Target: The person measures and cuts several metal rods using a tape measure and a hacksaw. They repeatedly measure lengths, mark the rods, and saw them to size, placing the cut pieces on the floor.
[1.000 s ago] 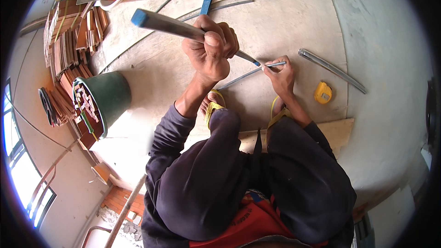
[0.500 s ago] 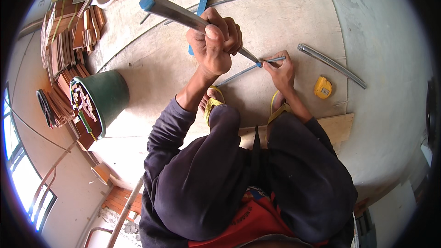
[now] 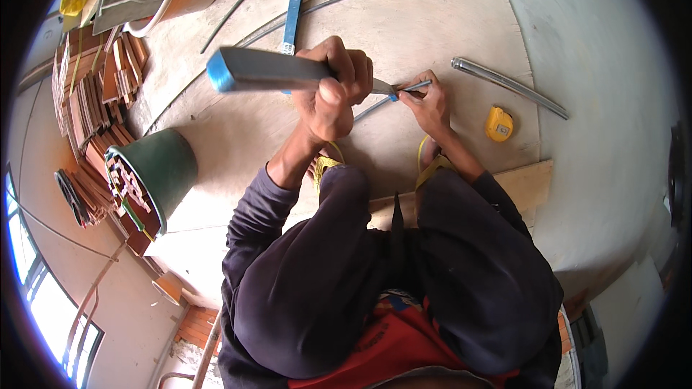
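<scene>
Metal bar (image 3: 277,70), blue-tipped, slanted above the floor (image 3: 447,14), left hand (image 3: 335,94) clamped around its shaft; right hand (image 3: 431,109) pinched a thin rod (image 3: 417,86) near the bar's lower end — bar judged stiff, slippery, best held mid-shaft.

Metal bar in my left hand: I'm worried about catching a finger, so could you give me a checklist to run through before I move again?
1. Left hand closed around the metal bar: ok.
2. Right hand gripping the thin rod: ok, pinched between thumb and fingers.
3. Right hand clear of the bar's blue lower end: not ok, the fingertips are right beside it.
4. Bar's lower end touching the rod: cannot tell, they overlap in this view.
5. Tape measure clear of both hands: ok, it lies apart, to the right of the right hand.
</scene>
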Motion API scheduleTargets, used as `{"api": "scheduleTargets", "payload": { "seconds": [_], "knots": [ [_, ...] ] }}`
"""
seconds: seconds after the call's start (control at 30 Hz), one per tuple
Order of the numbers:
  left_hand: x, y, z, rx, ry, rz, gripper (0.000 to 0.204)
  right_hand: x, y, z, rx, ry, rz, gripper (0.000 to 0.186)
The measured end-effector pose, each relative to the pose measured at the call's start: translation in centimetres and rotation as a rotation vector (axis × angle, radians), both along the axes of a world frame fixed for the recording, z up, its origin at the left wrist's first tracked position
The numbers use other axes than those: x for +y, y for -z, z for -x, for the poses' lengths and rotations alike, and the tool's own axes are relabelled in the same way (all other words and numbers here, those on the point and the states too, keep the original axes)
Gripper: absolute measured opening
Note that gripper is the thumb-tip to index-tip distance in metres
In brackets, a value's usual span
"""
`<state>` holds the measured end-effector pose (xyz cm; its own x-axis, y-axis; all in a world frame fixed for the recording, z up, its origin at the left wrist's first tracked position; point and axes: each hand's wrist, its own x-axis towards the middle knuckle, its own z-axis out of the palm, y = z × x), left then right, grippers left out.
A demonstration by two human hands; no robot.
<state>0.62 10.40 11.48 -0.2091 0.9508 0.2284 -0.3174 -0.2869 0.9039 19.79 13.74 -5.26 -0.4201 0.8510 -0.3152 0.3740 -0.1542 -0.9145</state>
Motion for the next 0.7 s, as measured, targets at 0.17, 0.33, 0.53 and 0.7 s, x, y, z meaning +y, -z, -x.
{"api": "scheduleTargets", "payload": {
  "seconds": [0.17,0.33,0.53,0.7],
  "knots": [
    [-0.2,0.0,-1.1,0.112,0.016,-0.019,0.053,-0.2,0.0,0.1,0.037,-0.009,-0.035,0.028],
    [-0.6,-0.1,-1.1,0.129,0.051,-0.027,0.053,-0.1,0.4,-0.2,0.06,-0.002,0.02,0.029],
    [-0.8,-0.8,-2.4,0.251,0.037,-0.117,0.053,-0.1,1.6,-0.4,0.078,-0.027,-0.011,0.028],
    [0.1,-1.9,-2.7,0.356,0.112,-0.095,0.054,0.1,1.6,-0.5,0.128,-0.052,-0.029,0.028]
  ]
}}
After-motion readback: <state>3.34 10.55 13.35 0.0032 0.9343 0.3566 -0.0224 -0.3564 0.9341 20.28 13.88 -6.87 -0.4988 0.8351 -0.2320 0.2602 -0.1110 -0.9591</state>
